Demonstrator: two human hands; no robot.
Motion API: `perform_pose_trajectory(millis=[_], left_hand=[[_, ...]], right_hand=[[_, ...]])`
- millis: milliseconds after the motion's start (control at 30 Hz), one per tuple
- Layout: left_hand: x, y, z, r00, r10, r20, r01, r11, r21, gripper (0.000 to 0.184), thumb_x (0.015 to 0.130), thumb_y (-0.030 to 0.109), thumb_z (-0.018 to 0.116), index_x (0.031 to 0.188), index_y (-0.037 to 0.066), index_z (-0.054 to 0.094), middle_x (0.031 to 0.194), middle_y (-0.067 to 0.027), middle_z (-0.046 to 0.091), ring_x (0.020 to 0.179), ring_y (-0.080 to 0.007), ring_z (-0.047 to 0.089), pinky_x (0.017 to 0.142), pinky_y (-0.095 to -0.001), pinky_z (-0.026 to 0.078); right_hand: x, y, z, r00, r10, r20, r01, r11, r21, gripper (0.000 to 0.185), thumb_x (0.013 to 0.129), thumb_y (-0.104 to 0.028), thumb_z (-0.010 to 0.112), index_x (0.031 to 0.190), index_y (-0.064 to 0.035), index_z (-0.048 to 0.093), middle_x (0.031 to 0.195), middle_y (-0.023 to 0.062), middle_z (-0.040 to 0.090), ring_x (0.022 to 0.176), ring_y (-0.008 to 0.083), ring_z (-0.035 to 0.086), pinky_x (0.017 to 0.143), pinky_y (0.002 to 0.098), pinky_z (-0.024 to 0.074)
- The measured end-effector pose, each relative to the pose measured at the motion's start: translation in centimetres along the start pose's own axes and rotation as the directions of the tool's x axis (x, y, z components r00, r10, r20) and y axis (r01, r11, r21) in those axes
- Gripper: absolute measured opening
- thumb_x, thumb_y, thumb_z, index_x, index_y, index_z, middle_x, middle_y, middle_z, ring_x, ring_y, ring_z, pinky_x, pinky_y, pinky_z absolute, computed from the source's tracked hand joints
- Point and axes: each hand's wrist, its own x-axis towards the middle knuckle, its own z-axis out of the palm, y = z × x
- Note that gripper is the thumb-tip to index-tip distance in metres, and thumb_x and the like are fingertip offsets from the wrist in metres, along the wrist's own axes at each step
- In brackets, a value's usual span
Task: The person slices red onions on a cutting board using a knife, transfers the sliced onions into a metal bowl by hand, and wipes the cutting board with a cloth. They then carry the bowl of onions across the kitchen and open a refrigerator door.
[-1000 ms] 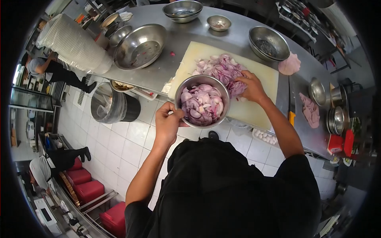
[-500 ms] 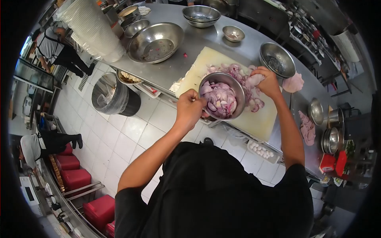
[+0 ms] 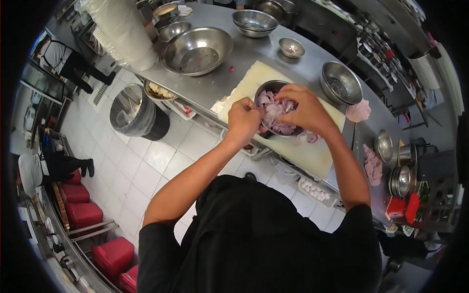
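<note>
My left hand (image 3: 243, 119) is closed on the left rim of a steel bowl (image 3: 272, 86), which is tilted above the cutting board (image 3: 315, 158). Sliced red onion (image 3: 274, 110) fills much of the bowl. Over the bowl's right side, my right hand (image 3: 308, 111) cups a bunch of slices with curved fingers, and its fingertips are down among the onion. A few loose slices (image 3: 309, 137) show on the board just below that hand. The hand and bowl hide part of the board.
A large steel bowl (image 3: 217, 41) and a tall stack of white containers (image 3: 115, 31) stand left on the steel table. Another steel bowl (image 3: 342, 83) and a pink cloth (image 3: 373, 166) lie right. A lined bin (image 3: 159, 122) is on the floor. Two people stand at far left.
My right hand has moved left from the board to the bowl, bringing sliced onion with it. Far fewer slices show on the board. My left hand keeps its hold on the rim.
</note>
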Motion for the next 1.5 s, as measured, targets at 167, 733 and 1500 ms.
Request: perform_pose_trajectory(millis=[167, 733, 1500], left_hand=[[-0.3, 0.5, -1.3, 0.998, -0.042, -0.041, 0.04, 0.998, -0.056, 0.024, 0.08, -0.007, 0.061, 0.069, 0.005, 0.044, 0.074, -0.0107, 0.058, 0.057, -0.0208, 0.06, 0.046, -0.0358, 0.059], [-7.1, 1.9, -11.9, 0.984, -0.028, -0.173, 0.024, 0.999, -0.025, 0.015, 0.081, -0.003, 0.062, 0.073, 0.005, 0.052, 0.073, -0.007, 0.059, 0.063, -0.0203, 0.064, 0.059, -0.036, 0.062], [-1.8, -2.7, -7.3, 0.953, 0.045, -0.301, -0.075, 0.993, -0.091, 0.015, 0.081, -0.005, 0.058, 0.073, 0.004, 0.049, 0.075, -0.0083, 0.055, 0.06, -0.0218, 0.063, 0.052, -0.0349, 0.063]], right_hand=[[0.1, 0.2, 1.4, 0.999, 0.035, 0.037, -0.034, 0.999, -0.022, 0.029, 0.072, -0.007, 0.074, 0.1, 0.0002, 0.074, 0.113, 0.0152, 0.068, 0.102, 0.0341, 0.065, 0.093, 0.0404, 0.05], [4.5, 10.8, 3.0, 0.968, 0.246, -0.049, -0.251, 0.952, -0.177, 0.057, 0.075, -0.038, 0.081, 0.124, -0.0113, 0.066, 0.131, 0.0159, 0.061, 0.121, 0.0314, 0.056, 0.102, 0.0424, 0.043], [3.0, 18.6, 9.5, 0.987, 0.151, 0.062, -0.138, 0.975, -0.172, 0.048, 0.062, -0.006, 0.075, 0.11, -0.0128, 0.072, 0.115, 0.013, 0.064, 0.105, 0.0322, 0.063, 0.095, 0.0391, 0.0494]])
